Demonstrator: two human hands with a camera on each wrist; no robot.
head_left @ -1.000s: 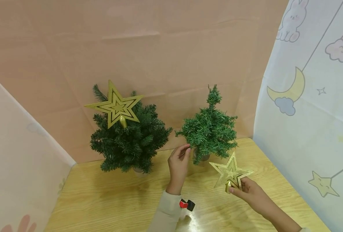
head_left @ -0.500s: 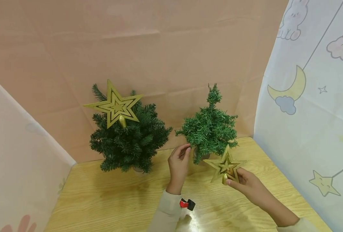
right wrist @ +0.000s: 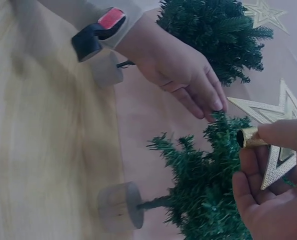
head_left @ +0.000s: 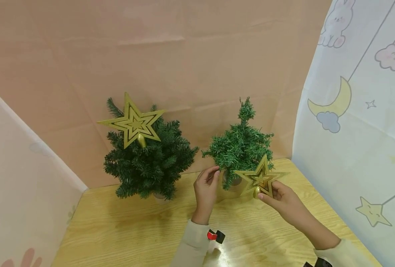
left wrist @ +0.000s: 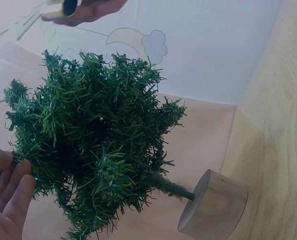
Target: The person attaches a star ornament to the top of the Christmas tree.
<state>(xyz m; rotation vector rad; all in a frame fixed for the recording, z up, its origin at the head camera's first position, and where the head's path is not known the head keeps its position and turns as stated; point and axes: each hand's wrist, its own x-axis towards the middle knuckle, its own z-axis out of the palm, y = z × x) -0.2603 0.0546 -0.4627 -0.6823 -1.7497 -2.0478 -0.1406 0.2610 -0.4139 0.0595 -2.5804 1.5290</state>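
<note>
On the right stands a small artificial Christmas tree (head_left: pixel 241 146) with a bare wooden base (left wrist: pixel 216 207). My left hand (head_left: pixel 205 194) pinches a branch tip at its lower left side, the thumb and fingers close together at the needles. My right hand (head_left: pixel 286 204) holds a gold star tree topper (head_left: pixel 261 180) by its socket (right wrist: pixel 251 137), thumb on one side and fingers behind. The socket's hollow end shows in the right wrist view. In the head view the star overlaps the tree's lower right branches, while the bushy top (head_left: pixel 246 110) stands above it.
To the left stands a fuller, darker Christmas tree (head_left: pixel 157 159) bearing another gold star (head_left: pixel 136 124), tilted on it. Both trees are on a wooden table (head_left: pixel 117 230). A peach cloth (head_left: pixel 197 55) hangs behind, with patterned cloth (head_left: pixel 361 148) along the right side.
My right hand has carried the gold star topper away from me, so it now overlaps the right tree's lower branches. My left hand stays at the same branch.
</note>
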